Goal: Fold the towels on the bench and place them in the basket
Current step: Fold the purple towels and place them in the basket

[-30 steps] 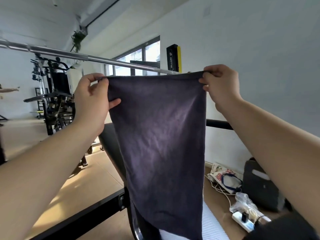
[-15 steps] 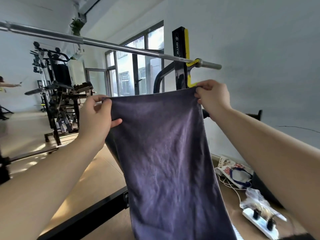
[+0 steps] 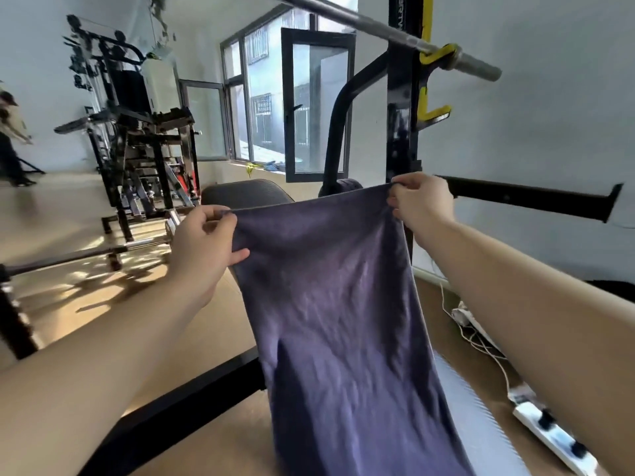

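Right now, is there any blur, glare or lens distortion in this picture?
Head view: the bright window backlights the room and throws sun patches on the floor; wide-angle stretch near the edges; blur smears the power strip and softens the towel low down; left hand and right hand look fairly sharp.

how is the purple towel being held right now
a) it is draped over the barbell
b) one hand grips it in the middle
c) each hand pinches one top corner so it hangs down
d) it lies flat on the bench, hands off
c: the left hand and the right hand each pinch a top corner of the towel, which hangs down between them.
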A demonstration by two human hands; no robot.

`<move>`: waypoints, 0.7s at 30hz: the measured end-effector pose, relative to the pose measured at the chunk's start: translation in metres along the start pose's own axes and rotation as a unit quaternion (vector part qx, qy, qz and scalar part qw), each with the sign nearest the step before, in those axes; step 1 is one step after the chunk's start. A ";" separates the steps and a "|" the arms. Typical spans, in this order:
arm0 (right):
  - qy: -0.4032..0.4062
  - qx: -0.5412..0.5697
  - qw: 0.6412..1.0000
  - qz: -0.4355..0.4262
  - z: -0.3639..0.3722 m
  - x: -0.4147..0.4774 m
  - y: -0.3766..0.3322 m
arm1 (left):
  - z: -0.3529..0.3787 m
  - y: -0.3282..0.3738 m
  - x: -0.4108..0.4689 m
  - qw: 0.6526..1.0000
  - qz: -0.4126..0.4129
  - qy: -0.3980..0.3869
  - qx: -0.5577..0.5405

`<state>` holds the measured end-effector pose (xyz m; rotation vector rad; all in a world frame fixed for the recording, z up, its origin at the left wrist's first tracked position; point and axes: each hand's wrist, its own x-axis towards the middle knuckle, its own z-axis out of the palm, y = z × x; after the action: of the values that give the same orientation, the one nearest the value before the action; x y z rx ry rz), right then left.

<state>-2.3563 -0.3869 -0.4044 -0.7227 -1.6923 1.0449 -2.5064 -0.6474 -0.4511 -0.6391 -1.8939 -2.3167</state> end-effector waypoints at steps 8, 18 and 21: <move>-0.073 -0.072 0.995 -0.006 0.079 0.033 0.043 | 0.002 -0.059 0.047 0.997 -0.043 0.018 0.054; -0.183 -0.138 0.973 -0.005 0.158 0.071 0.084 | 0.002 -0.093 0.110 0.995 -0.049 0.060 0.067; -0.202 -0.188 0.960 -0.043 0.169 0.073 0.081 | 0.001 -0.095 0.123 0.993 -0.038 0.080 0.072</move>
<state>-2.5410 -0.3411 -0.4706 -0.6945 -2.2972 0.8552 -2.6485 -0.6006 -0.4931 -0.3611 -2.0179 -2.1740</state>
